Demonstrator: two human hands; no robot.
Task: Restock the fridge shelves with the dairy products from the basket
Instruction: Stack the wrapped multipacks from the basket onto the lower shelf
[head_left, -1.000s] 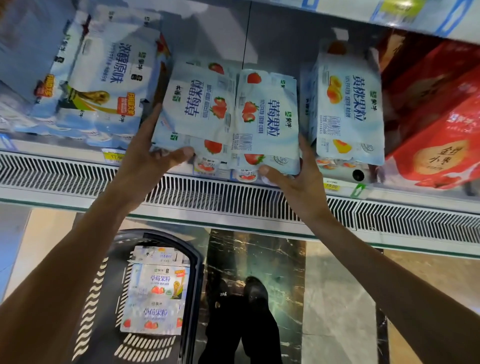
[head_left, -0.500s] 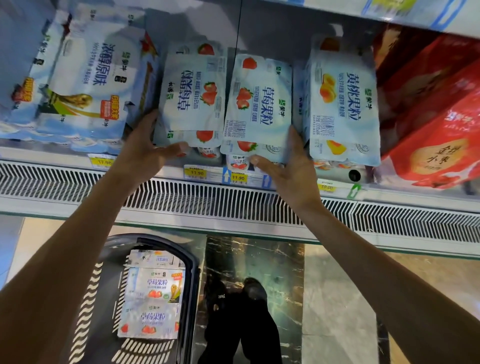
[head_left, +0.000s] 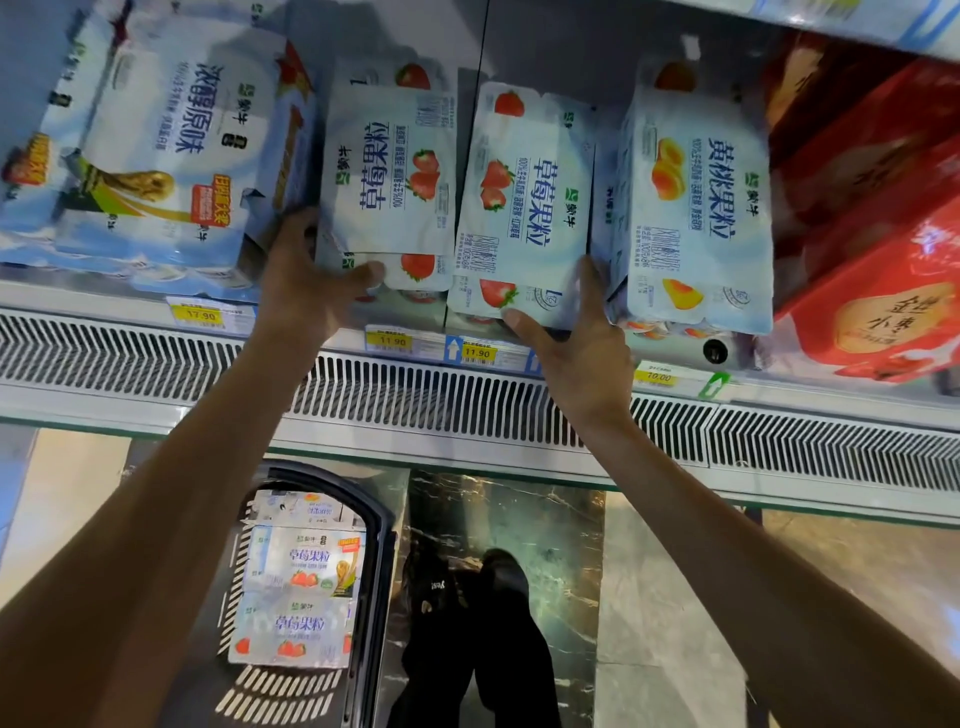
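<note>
Two strawberry yogurt multipacks stand side by side on the fridge shelf (head_left: 415, 343). My left hand (head_left: 306, 280) grips the near left corner of the left strawberry pack (head_left: 389, 176), thumb across its front. My right hand (head_left: 576, 332) holds the near right corner of the right strawberry pack (head_left: 524, 208), thumb under its front edge and fingers along its side. Down on the floor, the black basket (head_left: 379, 545) holds more strawberry packs (head_left: 301, 597).
A blue-white plain yogurt pack (head_left: 156, 145) stands left of my left hand, a yellow peach pack (head_left: 696, 208) right of my right hand, red cartons (head_left: 872, 234) beyond. Price tags (head_left: 395, 340) line the shelf edge above a vent grille (head_left: 467, 400). My shoes (head_left: 467, 597) stand beside the basket.
Both strawberry packs have slid back from beyond the shelf edge onto the shelf, uncovering the price tags. My hands have followed them inward, still on their corners.
</note>
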